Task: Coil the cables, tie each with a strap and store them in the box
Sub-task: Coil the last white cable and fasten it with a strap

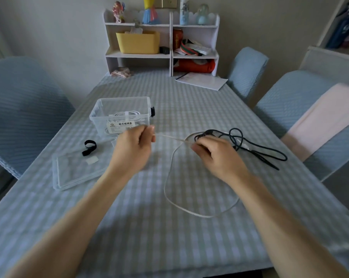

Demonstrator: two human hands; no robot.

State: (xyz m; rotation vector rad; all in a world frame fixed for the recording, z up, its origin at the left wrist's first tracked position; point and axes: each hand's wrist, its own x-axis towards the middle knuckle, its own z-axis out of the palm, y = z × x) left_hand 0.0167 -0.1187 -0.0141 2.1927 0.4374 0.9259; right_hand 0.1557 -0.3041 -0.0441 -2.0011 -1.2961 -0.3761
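A big loop of the white cable lies on the desk near the person, the left hand pinches one end, the right hand grips it beside the black cable, and the clear box behind reads "收纳盒".

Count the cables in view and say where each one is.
3: a coiled white cable in the clear box; a white cable held by both hands; a black cable on the table. More may be hidden.
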